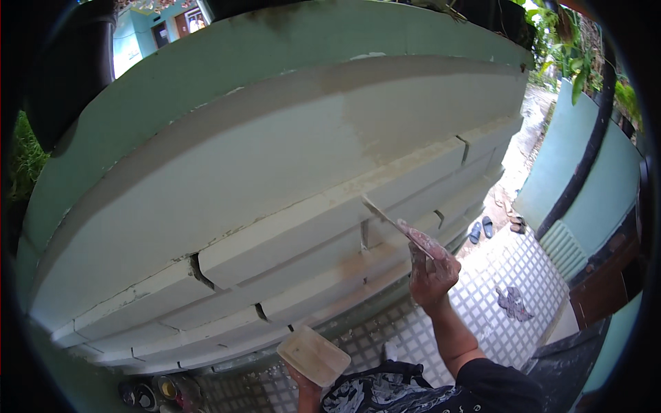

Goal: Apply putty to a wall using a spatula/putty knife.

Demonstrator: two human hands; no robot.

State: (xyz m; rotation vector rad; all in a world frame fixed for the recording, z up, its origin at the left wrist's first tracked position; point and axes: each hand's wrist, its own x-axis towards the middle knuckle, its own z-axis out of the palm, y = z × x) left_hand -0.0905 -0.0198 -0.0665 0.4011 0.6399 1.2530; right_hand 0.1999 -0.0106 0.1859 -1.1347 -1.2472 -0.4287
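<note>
In front of me stands a white wall [275, 148] with raised, brick-like bands across its lower half. My right hand [434, 272], smeared with white paste, is closed round the handle of a putty knife [380, 210]. Its thin blade points up and left at the upper band, seen almost edge-on; whether it touches the wall I cannot tell. Low in the view, my left hand [303, 383] grips a shallow rectangular plastic tub [314, 355], off-white and smeared inside. Part of that hand is hidden under the tub. Dark gaps [200, 270] cut through the bands at several places.
A green ledge [275, 48] caps the wall, with dark pots [72, 72] on it. Tiled floor [482, 282] runs below, with sandals [475, 233] and a crumpled cloth [514, 303] at right. Several containers [167, 387] stand at lower left. A pale green wall [585, 165] rises at right.
</note>
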